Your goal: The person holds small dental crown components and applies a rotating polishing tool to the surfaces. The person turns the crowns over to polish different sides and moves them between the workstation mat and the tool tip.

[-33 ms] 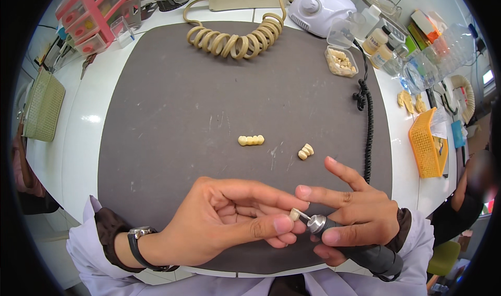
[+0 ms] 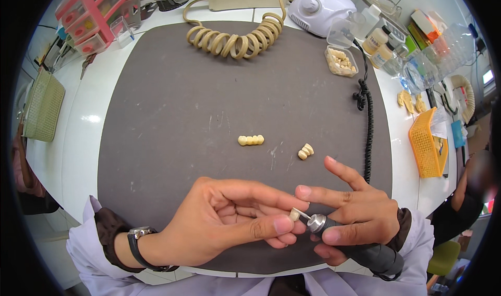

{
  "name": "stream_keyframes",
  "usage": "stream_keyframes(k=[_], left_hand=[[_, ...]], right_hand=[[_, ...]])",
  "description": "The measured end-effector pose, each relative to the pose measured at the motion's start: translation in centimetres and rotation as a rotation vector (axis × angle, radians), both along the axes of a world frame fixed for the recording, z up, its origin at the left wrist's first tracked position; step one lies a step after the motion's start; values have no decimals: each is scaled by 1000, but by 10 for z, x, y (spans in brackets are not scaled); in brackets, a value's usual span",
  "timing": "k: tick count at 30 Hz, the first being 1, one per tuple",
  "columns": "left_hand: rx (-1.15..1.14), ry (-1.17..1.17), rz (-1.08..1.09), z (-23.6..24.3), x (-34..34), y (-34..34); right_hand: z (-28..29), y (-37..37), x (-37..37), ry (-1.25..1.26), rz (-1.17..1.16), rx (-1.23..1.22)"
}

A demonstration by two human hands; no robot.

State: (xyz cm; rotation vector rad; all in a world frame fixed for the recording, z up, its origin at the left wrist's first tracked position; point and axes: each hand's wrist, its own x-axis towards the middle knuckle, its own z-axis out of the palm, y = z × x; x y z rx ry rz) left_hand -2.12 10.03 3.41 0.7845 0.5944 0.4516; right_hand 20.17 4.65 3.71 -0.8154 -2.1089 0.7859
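Between the thumb and fingers of my left hand (image 2: 237,220) is a small cream dental crown (image 2: 295,214). My right hand (image 2: 360,212) grips a dark rotary handpiece (image 2: 360,249) with a silver collar. Its thin bit points left and meets the crown, though the exact contact is too small to tell. My right index fingertip comes close to my left fingertips, and another right finger is lifted. On the grey mat (image 2: 172,97) beyond my hands lies a row of joined cream teeth, a dental bridge (image 2: 251,140). To its right rests a smaller piece of joined teeth (image 2: 306,151).
A coiled beige hose (image 2: 235,41) lies at the mat's far edge. The black coiled cord (image 2: 369,134) runs down the right side, near a clear box of teeth (image 2: 341,61). Farther right are bottles (image 2: 380,39) and a yellow basket (image 2: 427,144); a green basket (image 2: 44,105) stands left.
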Motion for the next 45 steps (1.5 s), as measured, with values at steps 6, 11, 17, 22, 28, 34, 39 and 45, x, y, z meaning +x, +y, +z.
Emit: stream_keyframes(k=[6, 11, 17, 22, 28, 34, 39, 45], left_hand=[[-8, -4, -1, 0, 0, 0], [-2, 11, -1, 0, 0, 0], [20, 18, -3, -1, 1, 0], [15, 4, -1, 0, 0, -1], [8, 0, -10, -2, 0, -1], [-9, -1, -14, -2, 0, -1], [-18, -4, -18, -2, -1, -1], [-57, -45, -130, -4, -6, 5]], right_hand=[[-1, -4, 4, -6, 13, -99], [-1, -4, 4, 5, 36, -110], [-2, -4, 3, 11, 8, -111], [-2, -2, -3, 25, -7, -28], [-2, 3, 0, 6, 45, 48], [-2, 1, -1, 10, 30, 57], [-1, 2, -1, 7, 41, 65], [-2, 0, -2, 38, 18, 67]])
